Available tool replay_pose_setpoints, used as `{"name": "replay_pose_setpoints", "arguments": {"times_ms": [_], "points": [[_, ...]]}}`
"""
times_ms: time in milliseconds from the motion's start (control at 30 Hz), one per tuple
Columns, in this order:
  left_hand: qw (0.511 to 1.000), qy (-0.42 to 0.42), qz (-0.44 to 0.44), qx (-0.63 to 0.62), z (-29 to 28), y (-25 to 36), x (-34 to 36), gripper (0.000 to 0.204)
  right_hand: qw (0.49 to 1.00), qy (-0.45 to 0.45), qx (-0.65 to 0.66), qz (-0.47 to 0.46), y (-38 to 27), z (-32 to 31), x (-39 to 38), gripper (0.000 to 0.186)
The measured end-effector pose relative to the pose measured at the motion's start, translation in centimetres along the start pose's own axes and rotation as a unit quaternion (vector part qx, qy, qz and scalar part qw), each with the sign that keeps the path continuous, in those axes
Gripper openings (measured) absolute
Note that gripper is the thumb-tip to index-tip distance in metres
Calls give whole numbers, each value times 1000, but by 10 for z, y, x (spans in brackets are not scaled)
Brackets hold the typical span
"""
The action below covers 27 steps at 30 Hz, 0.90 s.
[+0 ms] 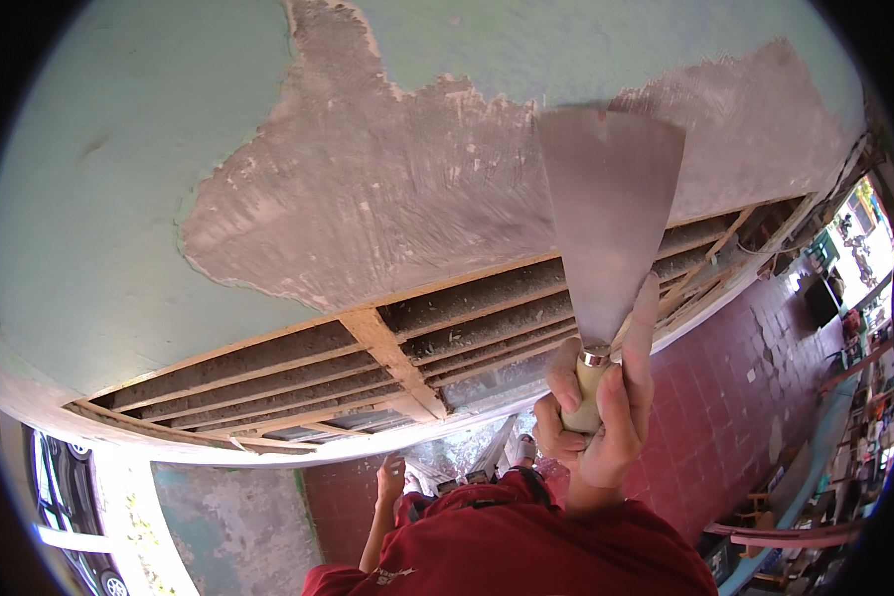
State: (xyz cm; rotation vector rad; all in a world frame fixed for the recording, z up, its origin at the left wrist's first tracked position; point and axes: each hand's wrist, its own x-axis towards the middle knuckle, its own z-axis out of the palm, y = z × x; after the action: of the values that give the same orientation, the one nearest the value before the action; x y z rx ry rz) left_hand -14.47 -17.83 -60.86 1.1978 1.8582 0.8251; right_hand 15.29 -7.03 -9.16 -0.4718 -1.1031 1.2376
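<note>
Right hand (pixel 602 407) at 4 o'clock was clamped on the handle of the scraper (pixel 614 204), one finger along the metal; blade aimed to 1 o'clock, tip by the ragged green paint (pixel 487 55). Contact: couldn't tell. Left hand (pixel 391 479), past 6 o'clock, too small to tell. Shallow blade angle, steady strokes probably suited best. Slatted opening (pixel 387 353), 8 to 2 o'clock, likely risked snags; bare plaster (pixel 368 189) at 11 gave room.
</note>
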Motion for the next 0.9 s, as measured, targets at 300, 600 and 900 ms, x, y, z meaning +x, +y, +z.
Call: {"name": "replay_pose_setpoints", "arguments": {"times_ms": [300,600,900], "points": [[999,31,28,23,-3,10,1,34,1000,8,-3,0,0,-2,0,80],[1000,14,17,6,-2,9,-5,36,1000,-4,-19,-13,-1,-3,0,78],[1000,-2,1,-9,-2,16,-2,36,999,-12,-13,-31,7,-2,-1,74]]}}
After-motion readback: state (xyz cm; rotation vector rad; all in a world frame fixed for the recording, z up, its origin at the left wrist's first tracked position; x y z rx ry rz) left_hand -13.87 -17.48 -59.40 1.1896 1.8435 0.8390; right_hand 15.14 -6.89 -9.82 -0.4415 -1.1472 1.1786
